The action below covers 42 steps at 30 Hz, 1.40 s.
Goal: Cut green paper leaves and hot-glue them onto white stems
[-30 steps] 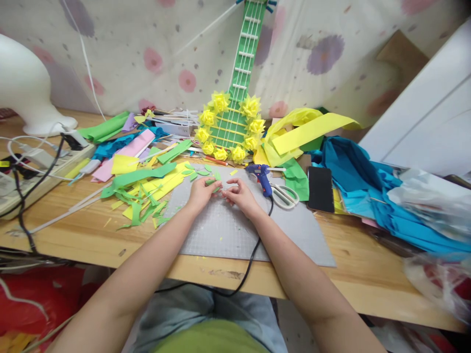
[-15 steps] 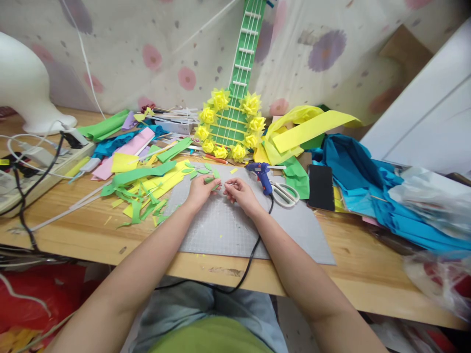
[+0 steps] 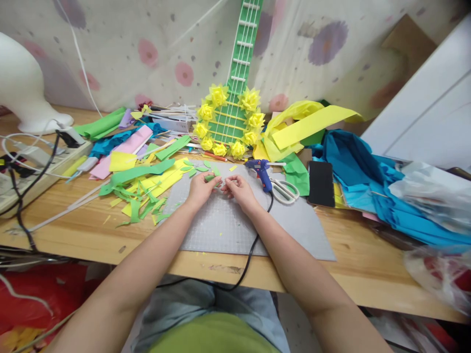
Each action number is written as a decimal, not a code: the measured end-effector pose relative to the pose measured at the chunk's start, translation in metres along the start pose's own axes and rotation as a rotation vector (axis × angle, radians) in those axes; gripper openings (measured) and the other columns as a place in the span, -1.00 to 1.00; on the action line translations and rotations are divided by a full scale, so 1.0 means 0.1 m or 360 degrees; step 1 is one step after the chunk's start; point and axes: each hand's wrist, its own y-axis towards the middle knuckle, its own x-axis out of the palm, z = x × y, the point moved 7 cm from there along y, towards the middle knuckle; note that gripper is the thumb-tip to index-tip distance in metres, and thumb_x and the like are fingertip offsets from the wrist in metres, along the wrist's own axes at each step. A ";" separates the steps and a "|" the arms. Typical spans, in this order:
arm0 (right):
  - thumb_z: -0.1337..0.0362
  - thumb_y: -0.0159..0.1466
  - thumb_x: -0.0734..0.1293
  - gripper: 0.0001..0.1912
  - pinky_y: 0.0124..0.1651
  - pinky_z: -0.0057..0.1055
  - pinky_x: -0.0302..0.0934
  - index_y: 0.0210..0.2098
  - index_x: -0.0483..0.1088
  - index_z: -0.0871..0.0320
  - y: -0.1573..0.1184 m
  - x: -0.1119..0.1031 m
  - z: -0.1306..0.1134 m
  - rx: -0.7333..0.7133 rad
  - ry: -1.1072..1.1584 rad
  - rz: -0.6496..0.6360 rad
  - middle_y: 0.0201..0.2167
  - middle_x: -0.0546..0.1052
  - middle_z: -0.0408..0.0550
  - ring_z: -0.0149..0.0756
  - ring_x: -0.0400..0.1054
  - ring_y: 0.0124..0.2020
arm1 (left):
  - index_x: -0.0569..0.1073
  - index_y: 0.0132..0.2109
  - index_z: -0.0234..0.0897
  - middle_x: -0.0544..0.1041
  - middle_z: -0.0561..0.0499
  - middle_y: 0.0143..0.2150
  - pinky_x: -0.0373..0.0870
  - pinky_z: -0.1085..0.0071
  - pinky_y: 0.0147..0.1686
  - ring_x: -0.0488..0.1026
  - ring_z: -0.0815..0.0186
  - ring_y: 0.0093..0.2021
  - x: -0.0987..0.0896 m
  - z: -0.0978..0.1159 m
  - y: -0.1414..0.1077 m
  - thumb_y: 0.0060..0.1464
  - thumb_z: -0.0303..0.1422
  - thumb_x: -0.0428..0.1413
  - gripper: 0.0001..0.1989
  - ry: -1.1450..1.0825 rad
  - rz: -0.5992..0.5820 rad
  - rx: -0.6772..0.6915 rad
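Note:
My left hand [image 3: 202, 189] is closed on a small green paper leaf [image 3: 209, 178] above the grey cutting mat [image 3: 228, 230]. Close beside it, my right hand [image 3: 238, 192] has its fingertips pinched together; whatever they hold is too small to make out. Several loose green paper leaves [image 3: 201, 169] lie on the mat just beyond my left hand. A blue glue gun [image 3: 262, 174] rests to the right of my right hand, against grey-handled scissors [image 3: 285, 191]. Behind my hands stands a green paper guitar [image 3: 232, 122] ringed with yellow paper flowers.
Green and yellow paper scraps [image 3: 143, 191] are heaped at the left, near a power strip [image 3: 47, 171]. Yellow paper [image 3: 316, 128], a black phone [image 3: 321, 184] and blue paper [image 3: 353, 166] lie at the right. The glue gun's black cord [image 3: 251, 252] crosses the mat to the table's front edge.
My hands stay close together at nearly the same spot, with only slight shifts of the right fingers. The whole view has tilted slightly; nothing on the table has visibly moved.

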 end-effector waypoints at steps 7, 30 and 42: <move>0.32 0.14 0.26 -0.91 -0.53 -0.61 0.16 -0.43 0.21 0.18 0.01 0.00 0.01 0.0033 0.0124 -0.0062 -0.60 0.44 -0.22 -0.58 0.27 -0.63 | 0.40 -0.42 -0.34 0.48 0.04 -0.51 0.34 0.50 -0.57 0.47 0.33 -0.45 -0.01 0.03 -0.02 -0.28 -0.17 0.23 -0.66 -0.0038 0.0035 -0.0024; 0.34 0.11 0.24 -0.92 -0.56 -0.58 0.12 -0.48 0.20 0.15 0.07 0.01 0.03 -0.0115 0.0006 -0.0001 -0.68 0.32 -0.31 -0.56 0.18 -0.65 | 0.42 -0.46 -0.38 0.50 -0.03 -0.51 0.33 0.52 -0.59 0.46 0.33 -0.47 0.01 0.07 -0.08 -0.29 -0.22 0.24 -0.70 -0.0122 0.0022 -0.0156; 0.20 0.02 0.33 -0.77 -0.50 -0.54 0.15 -0.41 0.20 0.15 -0.01 0.05 -0.07 -0.0207 0.0136 -0.0193 -0.59 0.40 -0.26 -0.54 0.24 -0.59 | 0.41 -0.40 -0.37 0.51 0.00 -0.48 0.34 0.52 -0.58 0.47 0.35 -0.48 -0.02 0.04 -0.07 -0.26 -0.26 0.23 -0.72 -0.0181 0.0070 -0.0169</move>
